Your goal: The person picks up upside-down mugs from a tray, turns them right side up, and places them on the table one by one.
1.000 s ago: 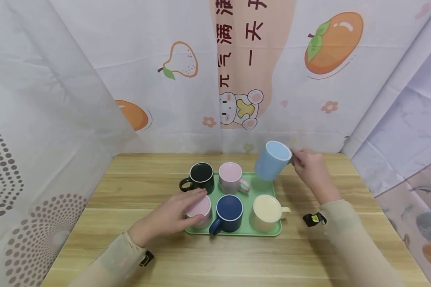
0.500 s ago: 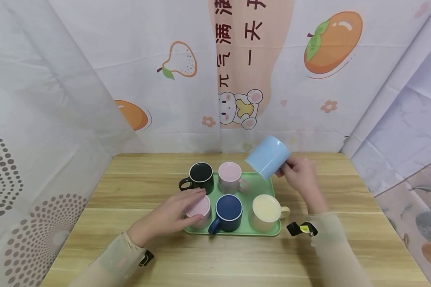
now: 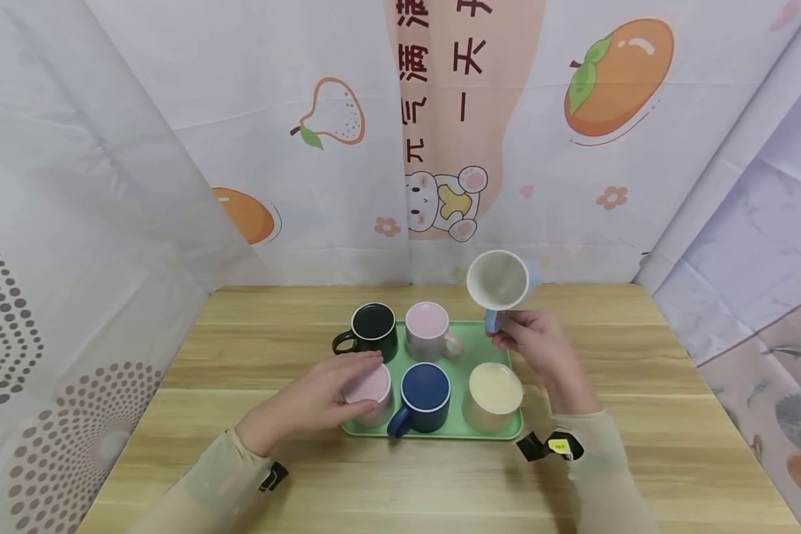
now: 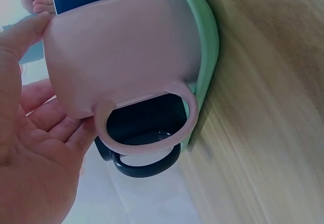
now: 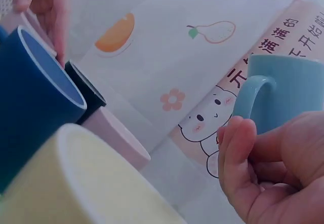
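Observation:
A light blue mug (image 3: pixel 498 279) is held above the tray's back right part, its white inside facing the camera. My right hand (image 3: pixel 541 348) pinches its handle (image 5: pixel 254 100) between thumb and fingers. My left hand (image 3: pixel 307 404) lies across the base of an upside-down pink mug (image 3: pixel 372 387) at the front left of the green tray (image 3: pixel 482 345). In the left wrist view, the thumb (image 4: pixel 30 31) and fingers touch opposite edges of that base; the mug's handle (image 4: pixel 147 145) is untouched.
Also upside down on the tray are a black mug (image 3: pixel 374 324), a second pink mug (image 3: pixel 428 326), a navy mug (image 3: pixel 426 389) and a cream mug (image 3: pixel 495 393). The tray sits on a wooden table (image 3: pixel 240 356). A printed curtain (image 3: pixel 347 215) hangs behind.
The blue mug has turned over in the air, from base upward to its opening facing the camera. My right hand has moved left and slightly down. My left hand keeps its place.

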